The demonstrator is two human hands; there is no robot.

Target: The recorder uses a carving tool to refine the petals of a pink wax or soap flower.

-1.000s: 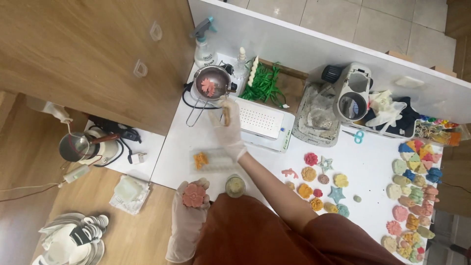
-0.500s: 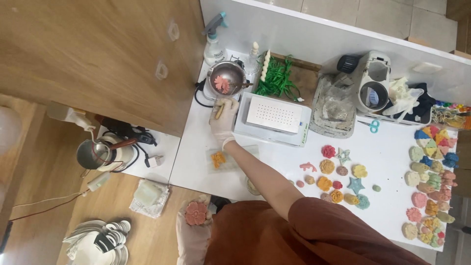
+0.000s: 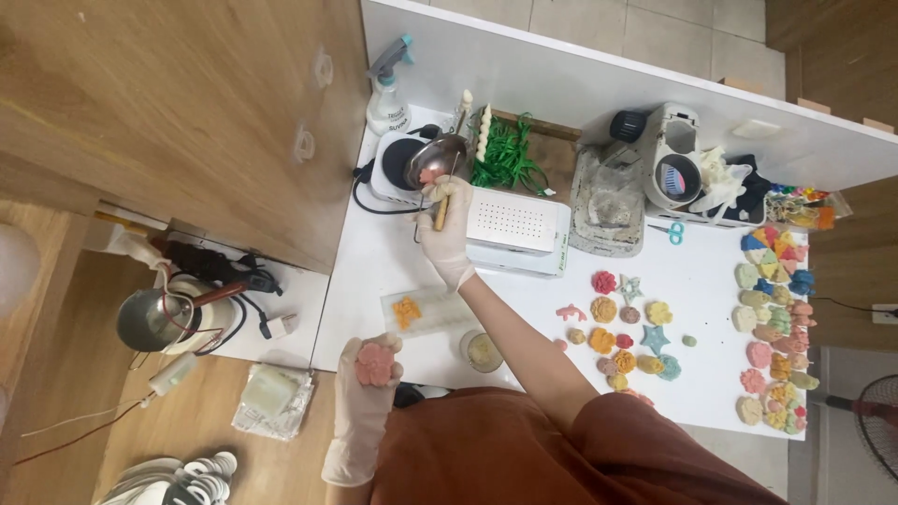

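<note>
Both hands are in thin white gloves here. The right hand (image 3: 447,229) is stretched out over the white table (image 3: 374,281), fingers wrapped tight around the wooden handle of a small metal saucepan (image 3: 436,159), which sits tipped on a little white hotplate (image 3: 390,168) at the far edge; there's some pinkish stuff in the pan, can't really tell what state it's in. The left hand (image 3: 369,374) is down near the table's front edge, curled under a pink flower-shaped mold (image 3: 375,365) that it's cupping in the palm. Between the two hands there's a clear tray (image 3: 426,310) lying flat with an orange flower piece in it, and just beside that a small round clear cup (image 3: 483,350) with something pale yellow inside. Right next to the pan hand is a white perforated box (image 3: 516,229), basically touching the wrist side. Behind the hotplate stands a spray bottle (image 3: 388,93) with a teal trigger, plus a clump of green plastic greenery (image 3: 510,161). Off to the right the table is covered in loads of colourful little molded shapes (image 3: 627,332), flowers, stars, shells, with a denser bunch along the far right edge. Blue scissors (image 3: 669,230) lie near a white bin of clutter.
</note>
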